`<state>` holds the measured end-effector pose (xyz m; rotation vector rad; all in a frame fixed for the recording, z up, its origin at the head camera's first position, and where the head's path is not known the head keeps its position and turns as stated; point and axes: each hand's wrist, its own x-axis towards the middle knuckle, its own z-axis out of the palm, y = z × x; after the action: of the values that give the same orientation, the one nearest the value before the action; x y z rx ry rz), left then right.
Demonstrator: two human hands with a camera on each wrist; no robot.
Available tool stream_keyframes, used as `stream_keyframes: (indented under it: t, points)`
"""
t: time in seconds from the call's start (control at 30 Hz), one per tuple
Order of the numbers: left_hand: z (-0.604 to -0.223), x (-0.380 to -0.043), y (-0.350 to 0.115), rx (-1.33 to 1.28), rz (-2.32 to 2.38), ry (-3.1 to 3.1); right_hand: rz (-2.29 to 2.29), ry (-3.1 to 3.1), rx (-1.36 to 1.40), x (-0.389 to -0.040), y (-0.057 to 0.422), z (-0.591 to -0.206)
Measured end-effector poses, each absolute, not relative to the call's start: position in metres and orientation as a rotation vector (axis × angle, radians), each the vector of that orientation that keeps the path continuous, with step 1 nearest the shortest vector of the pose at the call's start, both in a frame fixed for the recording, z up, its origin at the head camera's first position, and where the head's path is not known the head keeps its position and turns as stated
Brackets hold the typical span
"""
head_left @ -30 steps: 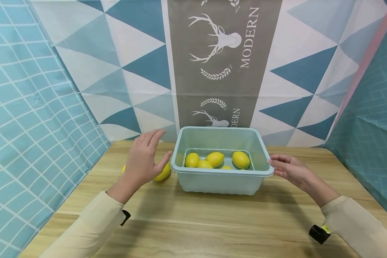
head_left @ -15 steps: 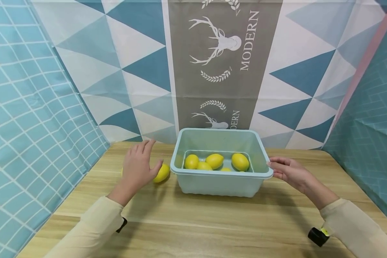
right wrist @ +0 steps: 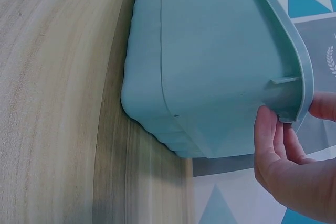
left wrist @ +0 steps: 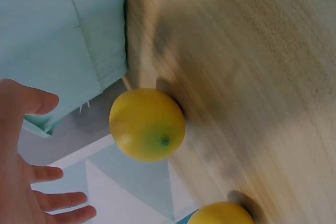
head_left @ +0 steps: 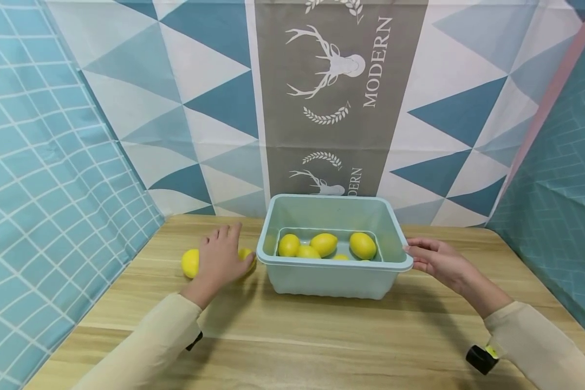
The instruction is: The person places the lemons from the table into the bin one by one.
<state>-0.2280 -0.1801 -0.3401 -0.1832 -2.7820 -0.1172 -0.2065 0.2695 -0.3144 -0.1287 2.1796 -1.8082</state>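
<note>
A light blue-green plastic bin [head_left: 331,279] stands on the table with several yellow lemons [head_left: 324,245] inside. My right hand [head_left: 441,262] pinches its right rim; in the right wrist view the thumb is on the outer lip and the fingers [right wrist: 266,135] are curled beneath it. Left of the bin, my left hand [head_left: 219,262] hovers with spread fingers over a lemon [head_left: 246,257] that it partly hides. In the left wrist view this lemon [left wrist: 147,124], with a green tip, lies apart from the fingers. Another lemon [head_left: 190,264] lies to the hand's left.
The wooden table [head_left: 322,341] extends in front of the bin. A patterned cloth [head_left: 214,81] hangs behind, close to the bin, and blue cloths [head_left: 39,162] close off both sides. A black wrist device [head_left: 482,358] sits under the right sleeve.
My left hand has come down and lately shifted right, over the lemon nearer the bin, uncovering the lemon at the left. My right hand stays on the rim, and the bin has hardly moved.
</note>
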Motion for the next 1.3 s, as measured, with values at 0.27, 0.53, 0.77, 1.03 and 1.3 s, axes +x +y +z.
stream_keyframes:
  t: [0.27, 0.53, 0.77, 1.03, 1.3]
  points:
    - [-0.344, -0.233, -0.177, -0.137, -0.045, -2.89, -1.823, 2.166, -0.128, -0.206, 0.27, -0.315]
    - [-0.355, -0.245, -0.177, -0.152, -0.012, -3.005, -1.807, 2.196, -0.146, -0.206, 0.269, -0.315]
    - [-0.363, -0.249, -0.176, -0.172, -0.01, -3.067, -1.809, 2.194, -0.148, -0.205, 0.268, -0.315]
    - [-0.366, -0.253, -0.176, -0.154, -0.058, -3.099, -1.816, 2.191, -0.147, -0.206, 0.27, -0.315]
    - [-0.366, -0.254, -0.176, -0.131, -0.107, -3.12, -1.844, 2.158, -0.155, -0.205, 0.27, -0.315]
